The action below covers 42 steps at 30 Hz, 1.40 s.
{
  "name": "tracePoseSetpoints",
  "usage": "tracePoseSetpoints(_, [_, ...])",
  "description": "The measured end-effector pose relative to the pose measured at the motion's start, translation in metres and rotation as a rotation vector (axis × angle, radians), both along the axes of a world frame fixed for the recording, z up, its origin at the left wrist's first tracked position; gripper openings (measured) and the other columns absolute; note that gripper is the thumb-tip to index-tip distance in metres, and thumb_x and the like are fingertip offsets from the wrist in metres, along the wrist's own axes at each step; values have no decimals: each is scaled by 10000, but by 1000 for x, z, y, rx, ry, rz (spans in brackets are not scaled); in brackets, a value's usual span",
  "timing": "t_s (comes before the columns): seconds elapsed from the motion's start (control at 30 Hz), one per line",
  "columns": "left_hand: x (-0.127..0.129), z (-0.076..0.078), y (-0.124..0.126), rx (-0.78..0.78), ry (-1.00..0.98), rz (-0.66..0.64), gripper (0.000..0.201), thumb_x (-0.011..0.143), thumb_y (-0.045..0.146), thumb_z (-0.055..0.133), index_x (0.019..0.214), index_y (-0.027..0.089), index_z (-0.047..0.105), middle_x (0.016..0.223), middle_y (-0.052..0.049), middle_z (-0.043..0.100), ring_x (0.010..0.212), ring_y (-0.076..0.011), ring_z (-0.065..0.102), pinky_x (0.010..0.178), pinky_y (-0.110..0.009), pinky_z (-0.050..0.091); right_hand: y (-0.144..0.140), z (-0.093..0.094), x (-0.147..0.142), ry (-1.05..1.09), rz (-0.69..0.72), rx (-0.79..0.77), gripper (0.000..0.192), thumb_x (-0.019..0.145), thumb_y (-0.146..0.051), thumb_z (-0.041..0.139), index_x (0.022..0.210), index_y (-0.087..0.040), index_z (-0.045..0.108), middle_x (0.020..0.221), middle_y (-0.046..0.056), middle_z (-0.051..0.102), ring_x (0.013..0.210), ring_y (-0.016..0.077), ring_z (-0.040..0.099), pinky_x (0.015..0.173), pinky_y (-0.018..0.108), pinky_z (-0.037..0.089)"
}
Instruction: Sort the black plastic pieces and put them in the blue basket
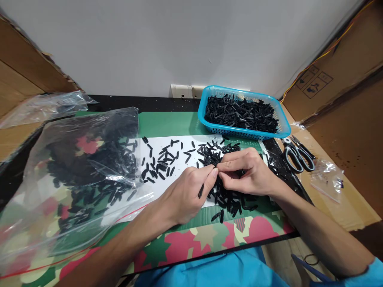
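Note:
My left hand and my right hand meet fingertip to fingertip above a heap of small black plastic pieces on a white sheet. The left hand pinches one black piece that hangs below its fingers. The right hand's thumb and forefinger are closed at the meeting point; what they hold is hidden. More loose black pieces are scattered to the left on the sheet.
A blue basket full of black pieces stands at the back right. A big clear plastic bag with black pieces lies at the left. Scissors and a small clear bag lie at the right on cardboard.

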<state>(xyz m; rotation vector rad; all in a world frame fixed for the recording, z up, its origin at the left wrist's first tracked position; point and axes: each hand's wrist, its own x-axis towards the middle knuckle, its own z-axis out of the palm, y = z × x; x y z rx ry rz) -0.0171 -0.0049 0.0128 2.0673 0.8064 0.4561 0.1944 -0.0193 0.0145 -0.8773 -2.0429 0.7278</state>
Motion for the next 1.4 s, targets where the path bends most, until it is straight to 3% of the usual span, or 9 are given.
tracePoseSetpoints(0.2, [-1, 0, 2, -159, -170, 72, 470, 1118, 427, 363, 724, 204, 489, 649, 27, 501, 599, -125, 445, 610, -303, 339, 2, -1, 0, 89, -42, 9, 161, 888, -70, 666, 808, -138, 787, 636, -12, 600, 561, 86, 479, 532, 234, 370])
tracePoseSetpoints(0.4, [-2, 3, 0, -340, -429, 141, 453, 1090, 402, 440, 692, 197, 515, 655, -5, 587, 602, -126, 513, 570, -274, 378, -2, 3, 0, 298, -22, -276, 105, 944, -166, 716, 893, -131, 801, 702, 16, 695, 580, 105, 610, 552, 236, 486])
tracePoseSetpoints(0.57, [0, 6, -4, -416, -437, 184, 438, 1065, 408, 473, 681, 201, 518, 607, -3, 569, 542, -125, 475, 515, -272, 347, -5, 4, -4, 405, -19, -422, 92, 915, -217, 792, 917, -125, 800, 738, 24, 733, 580, 116, 678, 555, 226, 558])
tracePoseSetpoints(0.67, [0, 6, -4, -393, -386, 185, 442, 1069, 418, 454, 689, 202, 522, 620, -7, 577, 545, -127, 468, 518, -276, 349, -4, 4, -4, 396, -29, -427, 128, 915, -255, 806, 909, -127, 802, 742, 26, 743, 589, 120, 693, 562, 225, 577])
tracePoseSetpoints(0.9, [-4, 0, 6, -107, -189, 42, 452, 1104, 377, 360, 731, 196, 540, 667, 2, 562, 625, -140, 499, 632, -291, 394, 2, 4, 1, 326, 5, -568, 218, 929, -344, 799, 902, -127, 801, 696, 31, 750, 558, 123, 683, 542, 218, 576])
tracePoseSetpoints(1.03, [-2, -3, 4, -115, -146, 38, 473, 1111, 394, 343, 728, 196, 536, 646, 15, 535, 599, -135, 473, 610, -292, 377, 4, 3, 3, 291, 27, -625, 236, 906, -349, 810, 851, -120, 787, 662, 25, 729, 533, 122, 663, 515, 209, 558])
tracePoseSetpoints(1.27, [3, -6, 1, -124, -97, 98, 483, 1110, 405, 353, 713, 194, 528, 610, 32, 496, 580, -128, 453, 602, -296, 347, 1, -2, -2, 254, -47, -576, 78, 842, -114, 716, 765, -122, 725, 627, -12, 650, 520, 100, 621, 499, 185, 503])
tracePoseSetpoints(1.4, [2, -6, 4, -120, -118, 116, 471, 1105, 399, 363, 714, 192, 524, 625, 30, 490, 594, -127, 442, 605, -292, 349, 1, -4, -3, 282, -64, -557, 31, 829, -128, 726, 800, -120, 729, 653, -8, 659, 528, 88, 598, 498, 179, 496])
